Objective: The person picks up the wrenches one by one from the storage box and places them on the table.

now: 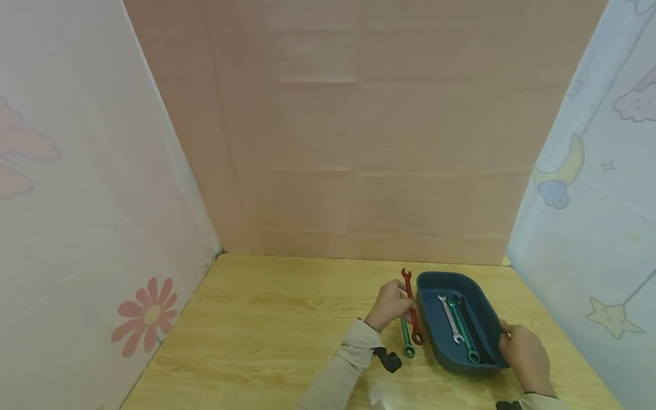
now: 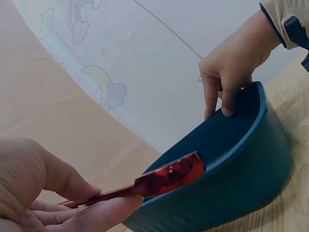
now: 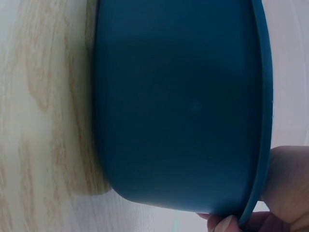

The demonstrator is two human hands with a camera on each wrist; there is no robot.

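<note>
A dark blue tray (image 1: 435, 336) sits on the wooden table (image 1: 266, 330) at the right. Inside lie a silver wrench (image 1: 449, 318), a green wrench (image 1: 463, 333) and a dark one beside them. My left hand (image 1: 390, 304) pinches a red wrench (image 1: 411, 307) just left of the tray; the wrist view shows its red end (image 2: 171, 175) against the tray wall (image 2: 251, 179). A second green wrench (image 1: 407, 340) lies on the table under it. My right hand (image 1: 523, 354) grips the tray's near right rim, fingers (image 2: 227, 94) curled over the edge (image 3: 258, 159).
Cloth screens close in the table: a flowered one (image 1: 77, 228) on the left, a pink one (image 1: 359, 142) behind, a pale blue one (image 1: 594, 199) with moon and stars on the right. Bare wood stretches left of the tray.
</note>
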